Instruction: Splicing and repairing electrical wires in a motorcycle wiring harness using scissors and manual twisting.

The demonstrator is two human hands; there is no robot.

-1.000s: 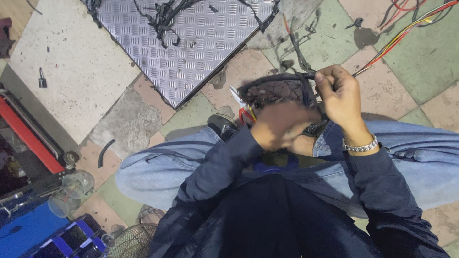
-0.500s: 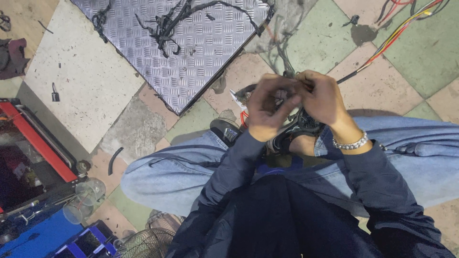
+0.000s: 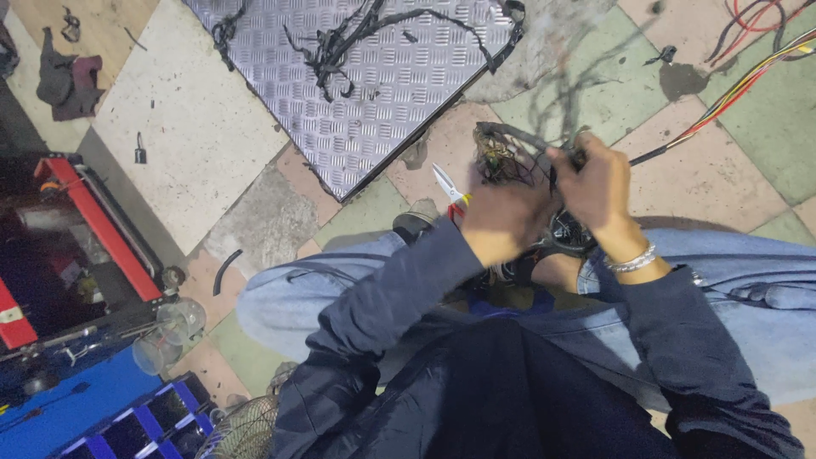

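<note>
Gripping a wire bundle point(image 3: 510, 157) in front of my knees, I hold it up over the floor tiles point(image 3: 705, 183), my right hand point(image 3: 599, 183) clamped on its right end. My left hand point(image 3: 501, 217), blurred, sits just under its tangled end; I cannot tell how those fingers stand. Pliers point(image 3: 449, 189) lie just left, beside the metal plate point(image 3: 382, 76).

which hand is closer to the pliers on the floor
Left. The left hand sits just right of the pliers, nearly touching them in the head view. The right hand is further right, gripping the wire bundle.
</note>
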